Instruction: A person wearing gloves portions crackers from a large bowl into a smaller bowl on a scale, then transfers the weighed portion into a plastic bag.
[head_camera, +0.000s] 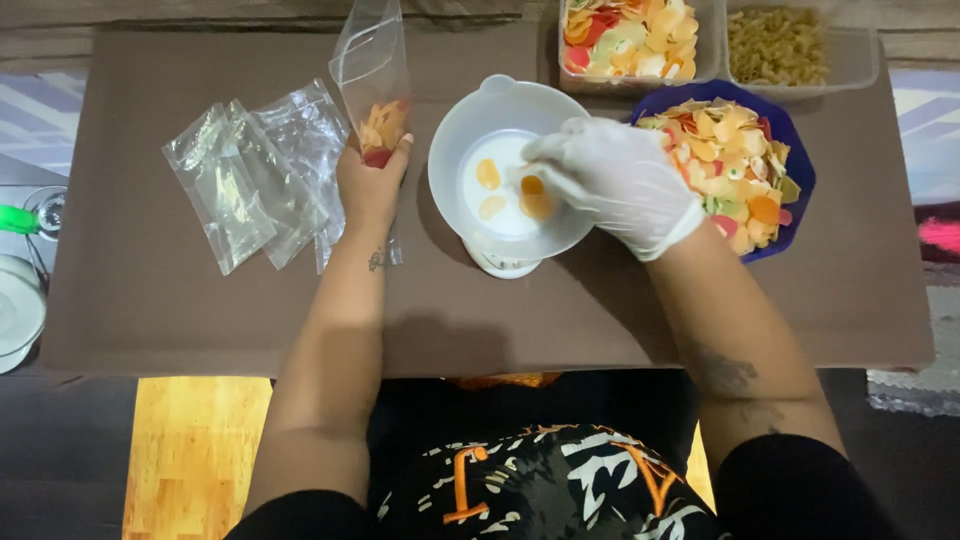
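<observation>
Chips (535, 200), thin coloured discs in orange and yellow, lay in the white bowl (455, 160) at the centre of the brown table mat (150, 300); a few rested flat on the bowl's floor. The right hand (615, 180), covered by a white glove, reached over the bowl's rim from 3 o'clock, its fingertips pinched together on an orange chip inside the bowl. The left hand (370, 185), bare, sat just beside the bowl at 9 o'clock and gripped the lower part of a clear plastic bag (372, 75), held upright with its mouth open toward 12 o'clock; a small load of chips filled the bag's bottom above the fingers. A loose pile of empty plastic bags (245, 175) lay farther out at 9 o'clock, touching the left wrist area. A blue bowl (795, 135) heaped with mixed chips stood at 3 o'clock, partly behind the gloved hand. At 12 o'clock, a clear tub (705, 60) of coloured chips stood beside a second clear tub (855, 60) holding tan pasta-like pieces.
</observation>
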